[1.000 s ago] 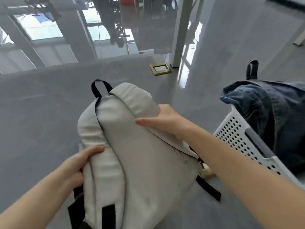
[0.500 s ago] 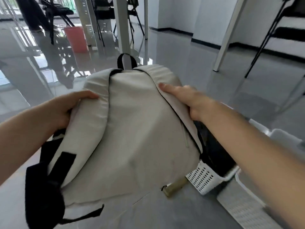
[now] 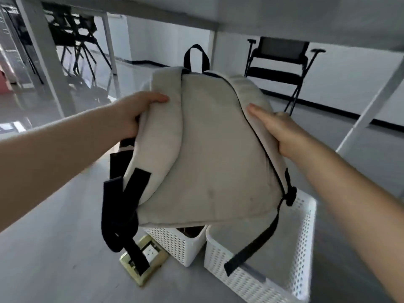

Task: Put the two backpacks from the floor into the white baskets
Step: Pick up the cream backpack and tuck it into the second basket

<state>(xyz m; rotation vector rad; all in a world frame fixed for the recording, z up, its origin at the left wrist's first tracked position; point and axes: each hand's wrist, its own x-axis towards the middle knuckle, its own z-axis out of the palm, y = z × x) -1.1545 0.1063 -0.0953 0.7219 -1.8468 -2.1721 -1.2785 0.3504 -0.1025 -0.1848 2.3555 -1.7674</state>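
Counted: 1 beige fabric backpack (image 3: 209, 149) w/ black webbing straps and a black top loop; 2 white perforated plastic baskets on the grey floor (image 3: 54, 248); 2 bare hands; 1 brass floor socket plate (image 3: 145, 262); 1 black folding chair (image 3: 282, 68) in the bkgd by the white wall.

The backpack was held up in the air between both hands, top loop uppermost, back panel toward the camera. Left hand (image 3: 133, 112) was closed on the left padded shoulder strap near the top, thumb over the front, other fingers hidden behind the fabric. Right hand (image 3: 277, 130) gripped the bag's right edge along the black piping, thumb laid flat on the near face; the rest of the fingers wrapped out of sight.

The bag's bottom hung directly above the baskets, not touching either as far as could be told. Left basket (image 3: 177, 243) sat mostly hidden under the bag, something dark inside, contents unclear. Right basket (image 3: 303, 237) stood just beside it, grey floor showing through its bottom. Loose strap ends dangled: one over the socket plate, one across the right basket.
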